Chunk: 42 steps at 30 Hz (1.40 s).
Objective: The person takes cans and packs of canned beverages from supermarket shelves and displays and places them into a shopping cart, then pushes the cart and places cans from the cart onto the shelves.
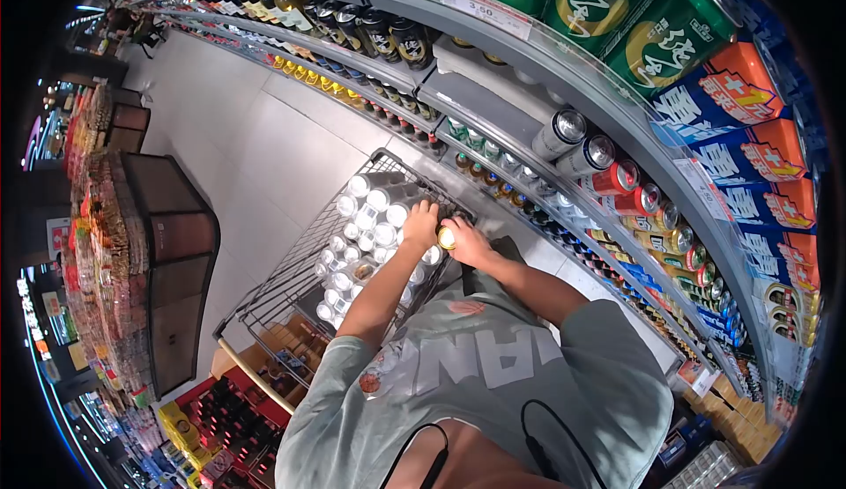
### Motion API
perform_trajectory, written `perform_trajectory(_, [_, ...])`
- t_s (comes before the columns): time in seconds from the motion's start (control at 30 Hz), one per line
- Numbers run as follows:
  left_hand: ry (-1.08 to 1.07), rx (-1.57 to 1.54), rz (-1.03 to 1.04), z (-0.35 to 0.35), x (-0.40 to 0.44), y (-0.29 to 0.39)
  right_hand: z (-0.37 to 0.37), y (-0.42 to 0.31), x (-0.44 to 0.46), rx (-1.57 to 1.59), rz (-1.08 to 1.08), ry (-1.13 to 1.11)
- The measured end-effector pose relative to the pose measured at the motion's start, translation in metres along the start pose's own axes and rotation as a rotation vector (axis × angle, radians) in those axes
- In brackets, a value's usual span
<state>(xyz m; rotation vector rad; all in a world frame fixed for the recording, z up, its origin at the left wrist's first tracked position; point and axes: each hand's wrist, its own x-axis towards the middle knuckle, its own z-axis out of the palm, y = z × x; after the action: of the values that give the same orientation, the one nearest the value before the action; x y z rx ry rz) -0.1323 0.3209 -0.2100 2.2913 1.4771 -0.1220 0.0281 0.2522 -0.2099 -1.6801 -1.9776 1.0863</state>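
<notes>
My right hand is closed around a can with a gold-rimmed end, close to my body at the near right side of the shopping cart. Beside it, my left hand has its fingers curled down at the edge of the grouped cans; what they grip is hidden beneath them. Many silver-white cans stand packed together in the wire shopping cart, their pale ends facing up.
A curved shelf of drinks runs along the right, with green multipacks and blue-orange packs on top. Single cans line the lower level. At the left stands a dark-sided display heaped with packaged goods. Pale floor tiles lie between.
</notes>
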Motion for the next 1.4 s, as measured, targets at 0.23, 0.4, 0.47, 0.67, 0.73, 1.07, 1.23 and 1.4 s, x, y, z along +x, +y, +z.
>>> perform_trajectory(0.23, [-0.081,0.029,0.042,-0.016,0.008,-0.004,-0.059,0.001,0.008,0.065,-0.01,-0.035])
perform_trajectory(0.4, [-0.09,-0.264,0.033,-0.062,0.013,-0.004,-0.162,-0.035,0.002,0.148,-0.168,0.006])
perform_trajectory(0.47, [-0.092,-0.354,0.084,-0.096,0.009,0.001,-0.202,-0.048,-0.003,0.193,-0.242,0.032])
perform_trajectory(0.67, [-0.124,-0.909,0.315,-0.198,0.037,0.014,-0.307,-0.085,0.001,0.084,-0.361,0.221])
perform_trajectory(0.73, [-0.06,-1.022,0.368,-0.229,0.052,0.027,-0.33,-0.086,0.012,-0.02,-0.397,0.335])
perform_trajectory(1.07, [0.25,-0.828,0.497,-0.311,0.159,0.101,-0.408,-0.069,0.036,-0.052,-0.283,0.269])
perform_trajectory(1.23, [0.072,-0.769,0.608,-0.311,0.203,0.122,-0.395,-0.021,0.073,-0.189,-0.37,0.363])
perform_trajectory(1.4, [-0.054,-0.664,0.655,-0.286,0.225,0.132,-0.387,-0.019,0.077,-0.404,-0.013,0.273])
